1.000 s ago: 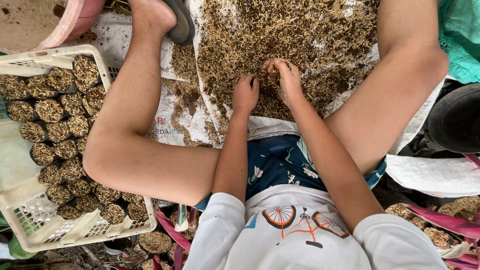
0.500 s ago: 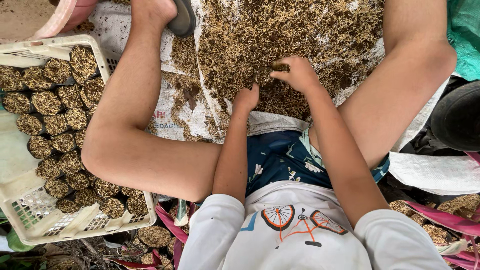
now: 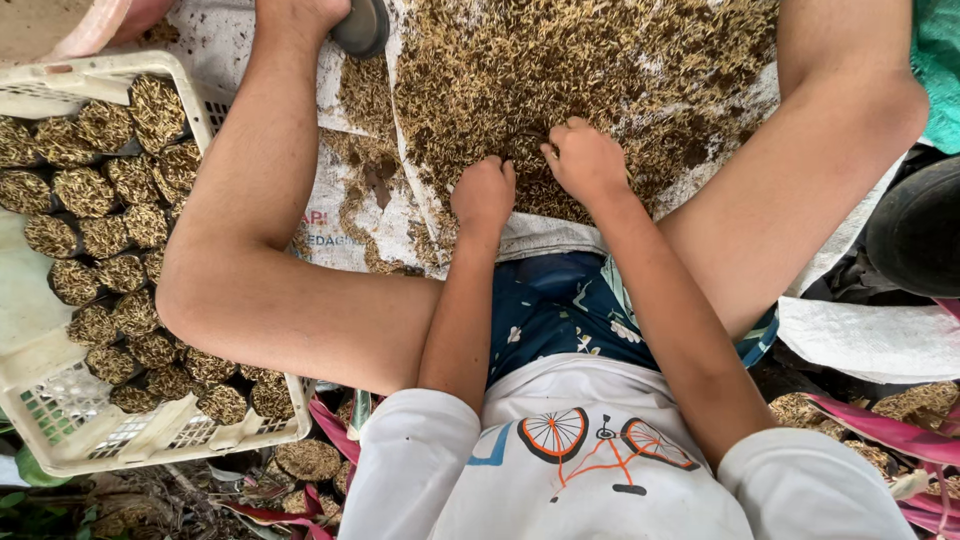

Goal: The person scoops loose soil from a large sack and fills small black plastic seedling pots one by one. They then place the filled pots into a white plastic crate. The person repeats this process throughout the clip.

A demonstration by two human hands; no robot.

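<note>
Fibres point(image 3: 600, 70), dry, brown and short like chopped straw, lie in a loose, ragged heap on a white woven sack point(image 3: 545, 235) spread on the ground between the person's bare legs. The heap covers most of the sack's far half and thins to scattered strands toward its left edge; the near edge, by the lap, is bare cloth. Faded red and dark print sits at the sack's near left corner, partly under the left leg.

Both hands work at the near edge of the heap. The left hand point(image 3: 483, 192) is clenched in a fist, knuckles up, pressed into the fibres. Just beside it, the right hand point(image 3: 588, 160) is curled, fingers bent down and dug into the same fibres, gathering a clump; how much it holds I cannot tell. Both forearms reach straight forward from white sleeves.

At the left stands a white plastic crate point(image 3: 90, 445) with latticed walls, packed with round, tight bundles point(image 3: 85, 190) of the same fibre, set on end. More bundles lie on the ground near its corner.
</note>
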